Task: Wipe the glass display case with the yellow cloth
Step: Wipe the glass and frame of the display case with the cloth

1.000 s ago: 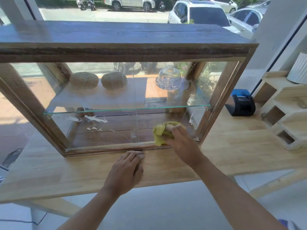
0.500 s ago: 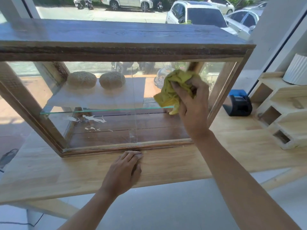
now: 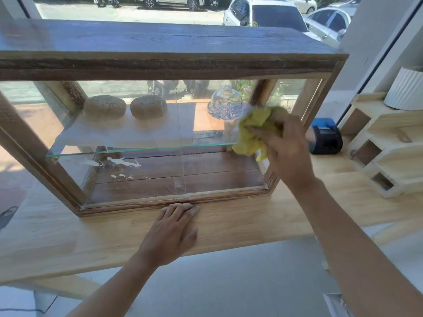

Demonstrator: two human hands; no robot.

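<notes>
A wooden-framed glass display case [image 3: 160, 67] stands on a light wooden counter [image 3: 240, 223]. My right hand [image 3: 286, 147] presses a crumpled yellow cloth [image 3: 254, 131] against the front glass at the case's right side, level with the inner glass shelf. The hand and cloth are motion-blurred. My left hand [image 3: 174, 232] lies flat on the counter with its fingertips at the case's bottom frame and holds nothing. White smears [image 3: 114, 163] show on the lower left of the glass.
Inside the case, two round woven pieces [image 3: 105, 107] and a clear glass dome [image 3: 225, 106] sit on the shelf. A black and blue device [image 3: 325, 136] stands right of the case, beside a pale wooden stepped shelf [image 3: 389, 147] bearing a white ribbed pot [image 3: 405, 90].
My right hand with the cloth swept from the lower glass up to the top right, then came down and right to shelf level. My left hand stayed in place.
</notes>
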